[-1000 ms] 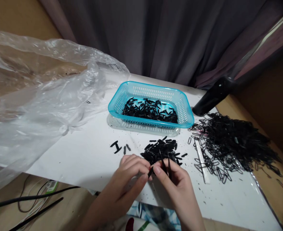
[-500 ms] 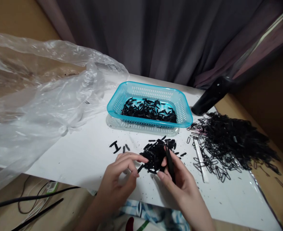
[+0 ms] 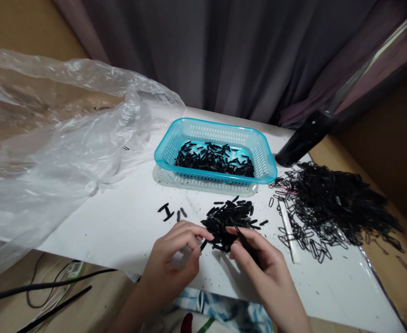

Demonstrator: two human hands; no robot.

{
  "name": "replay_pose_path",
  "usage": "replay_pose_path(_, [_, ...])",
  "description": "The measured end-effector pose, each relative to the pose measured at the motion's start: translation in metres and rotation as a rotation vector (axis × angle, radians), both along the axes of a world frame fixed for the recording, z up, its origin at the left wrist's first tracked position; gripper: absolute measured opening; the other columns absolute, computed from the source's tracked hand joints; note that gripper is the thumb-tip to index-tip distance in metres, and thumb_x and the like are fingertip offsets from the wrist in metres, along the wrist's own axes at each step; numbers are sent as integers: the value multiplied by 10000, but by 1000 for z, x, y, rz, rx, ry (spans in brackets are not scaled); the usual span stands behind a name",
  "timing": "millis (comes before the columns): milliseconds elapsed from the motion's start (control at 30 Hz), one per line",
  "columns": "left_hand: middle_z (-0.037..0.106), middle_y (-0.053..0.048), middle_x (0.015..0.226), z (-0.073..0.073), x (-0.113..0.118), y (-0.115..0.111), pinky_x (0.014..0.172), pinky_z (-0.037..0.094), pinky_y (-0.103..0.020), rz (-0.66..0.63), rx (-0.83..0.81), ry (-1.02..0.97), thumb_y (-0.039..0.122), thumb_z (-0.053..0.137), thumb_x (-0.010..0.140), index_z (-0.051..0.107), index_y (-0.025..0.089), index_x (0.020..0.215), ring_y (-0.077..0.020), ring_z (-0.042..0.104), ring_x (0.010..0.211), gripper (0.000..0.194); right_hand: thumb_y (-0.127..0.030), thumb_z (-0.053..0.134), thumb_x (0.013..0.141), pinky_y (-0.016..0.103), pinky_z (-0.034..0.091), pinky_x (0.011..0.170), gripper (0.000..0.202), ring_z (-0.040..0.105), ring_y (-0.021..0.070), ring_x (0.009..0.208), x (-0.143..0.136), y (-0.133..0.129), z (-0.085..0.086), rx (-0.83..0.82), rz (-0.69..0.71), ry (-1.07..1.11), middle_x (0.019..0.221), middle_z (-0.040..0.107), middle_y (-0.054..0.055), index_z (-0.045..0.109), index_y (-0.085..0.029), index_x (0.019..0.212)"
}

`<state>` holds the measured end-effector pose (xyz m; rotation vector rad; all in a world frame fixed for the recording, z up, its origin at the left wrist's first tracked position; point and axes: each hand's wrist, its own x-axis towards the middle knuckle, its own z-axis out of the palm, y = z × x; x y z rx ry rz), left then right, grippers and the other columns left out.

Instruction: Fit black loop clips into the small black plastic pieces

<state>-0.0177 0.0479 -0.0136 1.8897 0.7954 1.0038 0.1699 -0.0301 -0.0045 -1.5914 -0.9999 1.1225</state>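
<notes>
My left hand [image 3: 179,254] is at the near edge of the dark pile, thumb and fingertips closed around a small black strip [image 3: 203,244]. In my right hand [image 3: 265,263] is a pair of black tweezers [image 3: 246,243], gripped between thumb and fingers, its tips pointing up and left over the pile. That pile of small black pieces [image 3: 227,215] lies on the white tabletop [image 3: 120,222] between and beyond both hands. To its left are a black H-shaped piece [image 3: 166,212] and two loose strips [image 3: 181,214].
Behind the pile stands a blue mesh basket [image 3: 160,157] holding many black pieces. A large heap of black wire-like loops [image 3: 342,203] spreads at right, with a white strip [image 3: 289,231] by it. Clear plastic sheeting [image 3: 68,148] covers the left side. A black stand [image 3: 303,138] rises behind the heap.
My right hand has tipped the tweezers lower, and their tips have come down and left toward my left fingers. The left hand has barely moved, still holding the strip.
</notes>
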Motion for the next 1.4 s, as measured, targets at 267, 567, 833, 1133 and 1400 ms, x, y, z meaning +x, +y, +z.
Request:
replay_pose_path(267, [760,-8,1019,-1,1,0,864,537,-227,-12,9,29,108,597,928,693,233,833,-141,701,942,183,-459,568,989,284,525,1036,338,636,180,1240,10,-13,-6,41,81,-242,1328,683,16,599,-361,1311])
replay_pose_path(567, [769,-2,1080,-4,0,-2,903,548,-169,-18,57,24,96,635,924,737,244,912,-117,723,987,180,-284,564,965,218,621,809,215,768,155,921,13,-12,5,125,164,-370,1069,788,-7,694,-321,1132])
replay_pose_path(833, [766,-6,1070,-3,3,-2,907,538,-128,7,92,29,86,634,914,739,229,915,-98,727,986,177,-315,522,1017,186,582,891,235,732,145,1074,17,-14,6,199,131,-480,1184,756,7,625,-325,1228])
replay_pose_path(1133, [770,-10,1055,-2,4,-2,908,538,-128,29,99,40,90,639,907,732,222,886,-100,733,986,163,-364,664,932,173,543,682,147,682,131,762,15,-12,6,96,74,-264,822,731,-17,690,-251,840])
replay_pose_path(1400, [773,-28,1045,-1,4,-2,889,563,-167,18,89,45,92,635,905,735,221,884,-126,739,976,164,-386,747,873,228,562,837,231,716,157,924,15,-10,4,137,72,-262,986,764,-11,748,-338,1099])
